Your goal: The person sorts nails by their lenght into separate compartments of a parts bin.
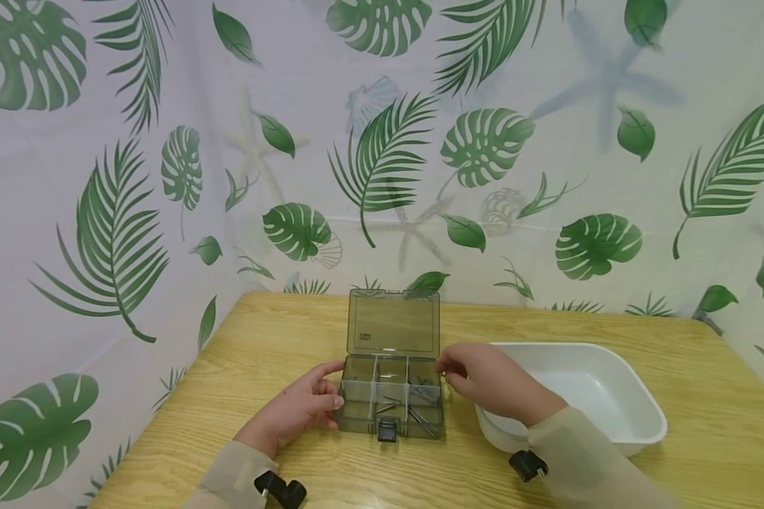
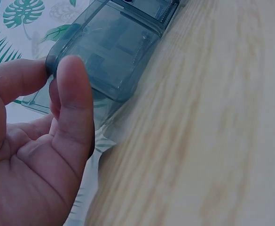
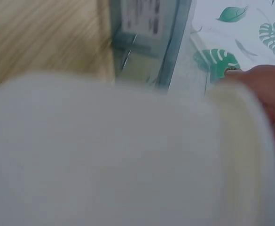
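A smoky transparent compartment box (image 1: 391,410) stands on the table with its lid (image 1: 393,324) raised. Several slim metal pieces (image 1: 423,418) lie in its compartments. The left hand (image 1: 302,406) grips the box's left side; in the left wrist view, the thumb and fingers of that hand (image 2: 43,141) hold a corner of the box (image 2: 113,52). At the box's right rear corner, the right hand (image 1: 496,378) has its fingers curled, and a small brownish thing (image 3: 232,69) shows at a fingertip of the right hand (image 3: 266,92), too small to identify. The lower compartments are partly seen.
A white rectangular basin (image 1: 652,424) stands right of the box, partly under the right forearm, and its blurred wall (image 3: 104,150) fills much of the right wrist view. Behind the wooden table (image 1: 280,325) hangs a leaf-patterned cloth (image 1: 382,261).
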### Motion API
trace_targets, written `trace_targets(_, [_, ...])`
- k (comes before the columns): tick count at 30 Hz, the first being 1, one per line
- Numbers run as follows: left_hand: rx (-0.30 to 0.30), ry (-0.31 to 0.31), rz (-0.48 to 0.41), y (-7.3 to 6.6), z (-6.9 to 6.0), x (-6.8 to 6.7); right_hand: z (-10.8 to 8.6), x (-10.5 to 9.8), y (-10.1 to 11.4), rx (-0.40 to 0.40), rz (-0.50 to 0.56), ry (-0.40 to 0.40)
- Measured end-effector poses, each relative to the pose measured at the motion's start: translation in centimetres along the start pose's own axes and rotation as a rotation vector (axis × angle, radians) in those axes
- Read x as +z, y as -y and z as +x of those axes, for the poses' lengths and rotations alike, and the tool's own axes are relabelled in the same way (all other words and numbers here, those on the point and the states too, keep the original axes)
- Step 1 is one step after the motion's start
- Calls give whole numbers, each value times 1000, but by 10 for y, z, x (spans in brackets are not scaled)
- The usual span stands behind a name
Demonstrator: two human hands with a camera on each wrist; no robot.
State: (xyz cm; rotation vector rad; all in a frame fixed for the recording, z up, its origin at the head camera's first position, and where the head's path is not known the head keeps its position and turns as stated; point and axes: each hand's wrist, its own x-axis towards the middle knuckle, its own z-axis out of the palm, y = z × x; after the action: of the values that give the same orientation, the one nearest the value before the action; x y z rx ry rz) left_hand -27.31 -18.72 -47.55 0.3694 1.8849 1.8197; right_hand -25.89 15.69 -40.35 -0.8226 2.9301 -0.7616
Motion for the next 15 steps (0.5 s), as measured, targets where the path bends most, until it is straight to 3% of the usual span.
trace_targets(15, [-16, -4, 4, -1, -1, 2, 33, 18, 35, -35, -11, 6])
